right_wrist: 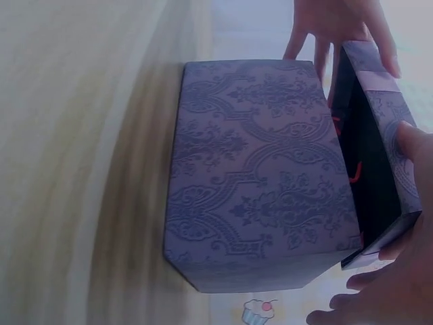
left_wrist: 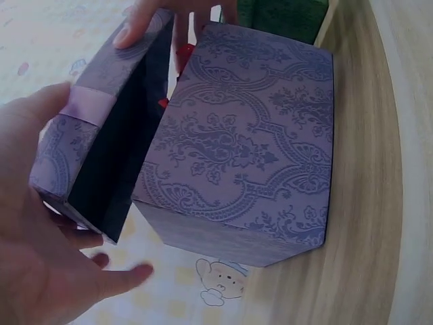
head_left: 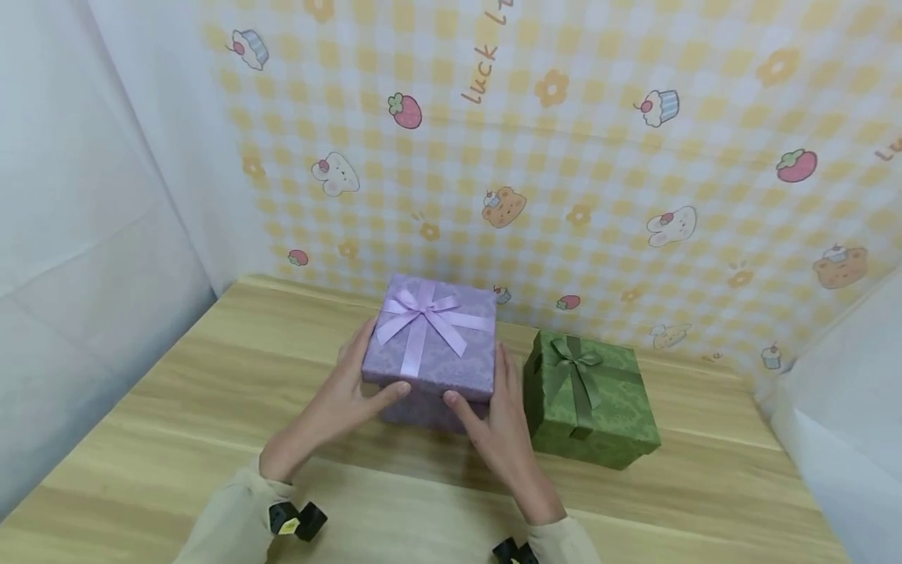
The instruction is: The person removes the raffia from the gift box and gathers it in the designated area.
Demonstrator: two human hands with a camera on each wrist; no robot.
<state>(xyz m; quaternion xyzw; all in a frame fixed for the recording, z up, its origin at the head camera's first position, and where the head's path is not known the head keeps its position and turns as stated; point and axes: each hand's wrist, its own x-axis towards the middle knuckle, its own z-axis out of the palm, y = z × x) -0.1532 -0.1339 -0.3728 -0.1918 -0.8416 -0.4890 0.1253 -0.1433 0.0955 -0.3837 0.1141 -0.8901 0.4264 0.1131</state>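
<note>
Fingers (head_left: 393, 393), L+R, curled round purple lid (head_left: 431, 337), red bits (left_wrist: 186, 51) by box (left_wrist: 247, 135) mostly hidden

From the head, the light wood-grained table (head_left: 190, 384) is viewed from well above, and the yellow-and-white checked cloth backdrop (head_left: 606, 164) is faced. From the wrists, the patterned purple lidded box (left_wrist: 243, 128) is seen low and close, from front left and front right, its front face being shared. The green ribboned box (head_left: 599, 407) is shared by head and left wrist.
</note>
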